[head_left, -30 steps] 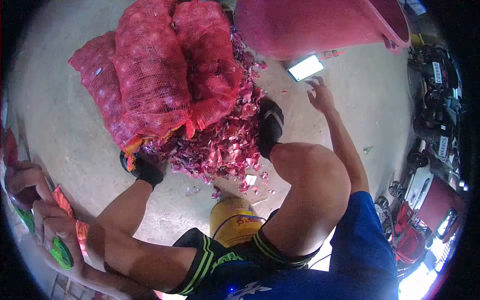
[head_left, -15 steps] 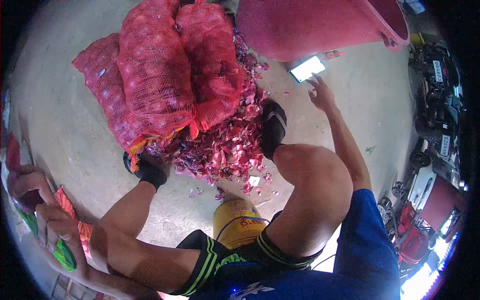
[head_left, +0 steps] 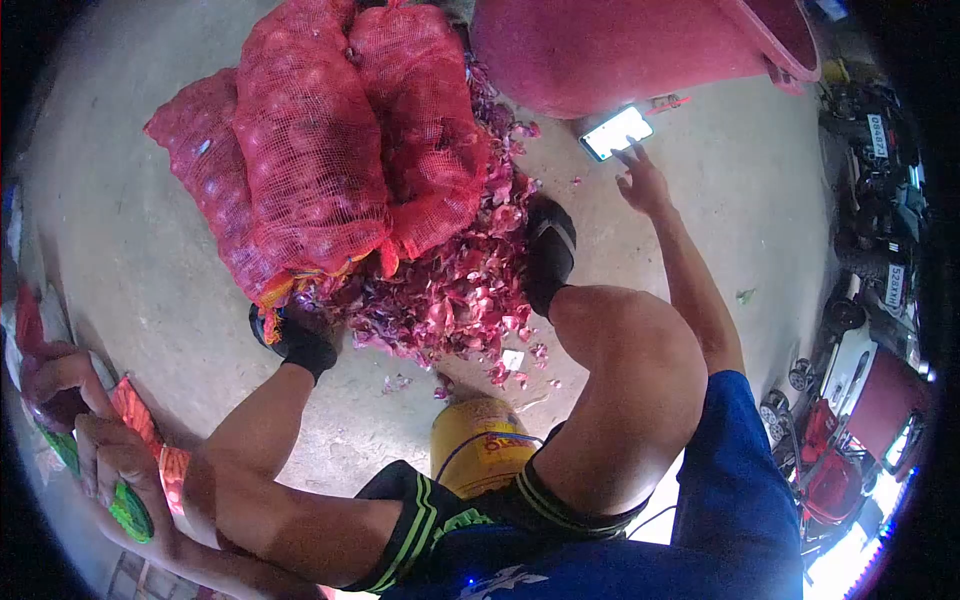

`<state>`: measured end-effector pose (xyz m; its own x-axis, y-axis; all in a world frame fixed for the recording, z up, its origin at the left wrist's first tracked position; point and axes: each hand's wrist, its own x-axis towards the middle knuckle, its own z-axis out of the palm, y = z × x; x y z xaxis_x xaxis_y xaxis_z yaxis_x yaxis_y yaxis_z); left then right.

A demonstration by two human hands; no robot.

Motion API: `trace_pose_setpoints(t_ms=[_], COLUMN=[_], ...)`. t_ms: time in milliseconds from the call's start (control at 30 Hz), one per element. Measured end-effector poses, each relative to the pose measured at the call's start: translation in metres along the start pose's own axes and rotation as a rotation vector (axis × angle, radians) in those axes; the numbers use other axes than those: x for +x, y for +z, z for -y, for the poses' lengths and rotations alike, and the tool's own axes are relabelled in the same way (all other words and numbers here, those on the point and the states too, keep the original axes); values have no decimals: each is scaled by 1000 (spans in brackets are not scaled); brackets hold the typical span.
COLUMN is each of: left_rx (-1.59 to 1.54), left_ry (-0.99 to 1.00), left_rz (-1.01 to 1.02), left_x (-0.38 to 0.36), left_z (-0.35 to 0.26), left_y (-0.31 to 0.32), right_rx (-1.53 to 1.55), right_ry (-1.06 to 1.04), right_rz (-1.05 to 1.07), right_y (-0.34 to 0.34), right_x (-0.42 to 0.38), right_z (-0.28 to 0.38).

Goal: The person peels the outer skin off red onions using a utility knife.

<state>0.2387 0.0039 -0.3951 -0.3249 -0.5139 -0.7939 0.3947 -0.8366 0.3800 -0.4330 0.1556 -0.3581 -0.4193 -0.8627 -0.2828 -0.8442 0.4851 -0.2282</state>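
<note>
At the lower left, my left hand (head_left: pixel 112 450) is closed around a dark purple onion (head_left: pixel 58 410), while a green handle-like piece (head_left: pixel 130 510) shows beneath the fingers. What that green piece belongs to is hidden. My right hand (head_left: pixel 643 182) reaches forward, fingers stretched out, with fingertips at the lit screen of a phone (head_left: pixel 612 134) lying on the floor. Onion skins (head_left: pixel 460 300) are heaped between my feet. Several red mesh sacks of onions (head_left: pixel 310 150) lie against that heap.
A large reddish tub (head_left: pixel 610 55) lies beyond the phone. A yellow bucket (head_left: pixel 485 440) stands between my legs. Motorbikes (head_left: pixel 875 220) and a red stroller-like frame (head_left: pixel 830 480) line the right side. Orange-red mesh (head_left: pixel 135 410) lies beside my left hand.
The right hand's fingers have shifted slightly over the phone, and the screen now shows different content. The left hand keeps its hold, with hardly any movement.
</note>
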Motion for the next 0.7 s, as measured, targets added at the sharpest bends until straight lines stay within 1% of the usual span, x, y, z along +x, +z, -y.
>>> trace_pose_setpoints(t_ms=[133,200,233,267,333,400,433,500,567,633,667,700], left_rx=[38,-113,-112,24,163,-78,-75,-584,-1094,-1347,-1337,-1331], left_ry=[45,-113,-113,-44,21,-89,-94,-293,-479,-567,-514,-489], left_rz=[55,-191,-191,-206,-220,-51,-49,135,319,414,518,569], left_x=[-5,-6,1,17,17,-4,-4,-4,-4,-1,4,8], left_z=[-7,-12,-9,1,4,-5,-4,-3,-5,-5,1,3], left_y=[19,16,3,-27,-26,16,15,12,-1,-14,-21,-29], right_rx=[-38,-52,-68,-84,-59,-32,-18,-7,-49,-30,-22,-15], right_ry=[25,31,14,-1,13,31,31,37,-59,-42,-30,-18], right_rz=[17,24,3,-18,-3,13,46,76,61,70,89,110], right_y=[-1,0,2,3,0,-2,-1,-3,7,16,19,22], right_x=[2,2,3,2,3,0,-3,-11,-19,-26,-30,-33], right_z=[-2,-4,-6,-7,-7,-1,1,1,-3,-6,-8,-10])
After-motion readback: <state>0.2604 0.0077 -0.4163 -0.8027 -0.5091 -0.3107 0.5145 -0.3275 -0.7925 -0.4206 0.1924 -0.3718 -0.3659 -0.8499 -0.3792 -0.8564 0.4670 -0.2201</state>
